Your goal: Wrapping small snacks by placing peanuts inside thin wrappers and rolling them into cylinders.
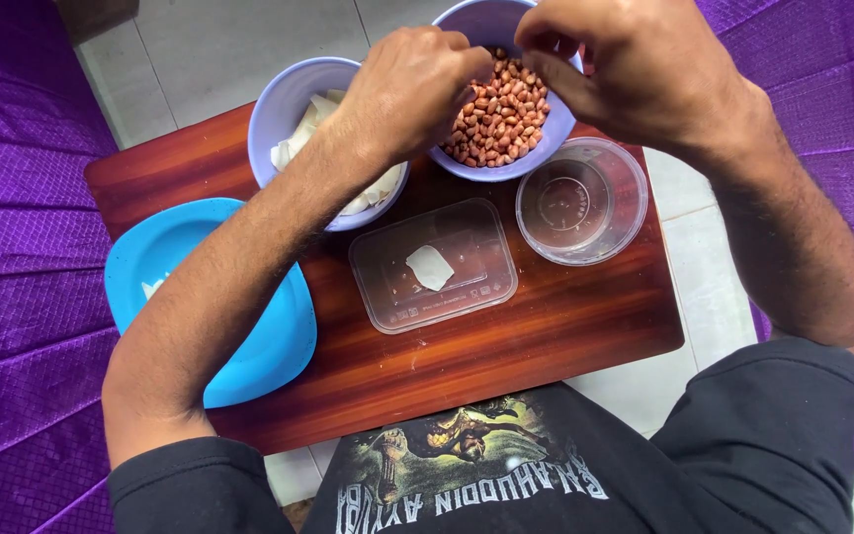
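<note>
Both hands over the bowl of peanuts at twelve o'clock: left hand curled, fingertips dipping in; right hand pinched, contents hidden. Could tip that bowl, scattering nuts. At eleven, bowl of pale slices; centre tray, one slice; at two, round tub, empty.

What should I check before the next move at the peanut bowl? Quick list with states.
1. Both hands at the peanut bowl: left hand and right hand over it: ok.
2. Peanut held in fingertips: cannot tell, fingers hide it.
3. Bowl fully on the wooden table: cannot tell, far side is hidden.
4. Rectangular clear container open, one pale piece inside: ok.
5. Round clear tub open and bare: ok.
</note>
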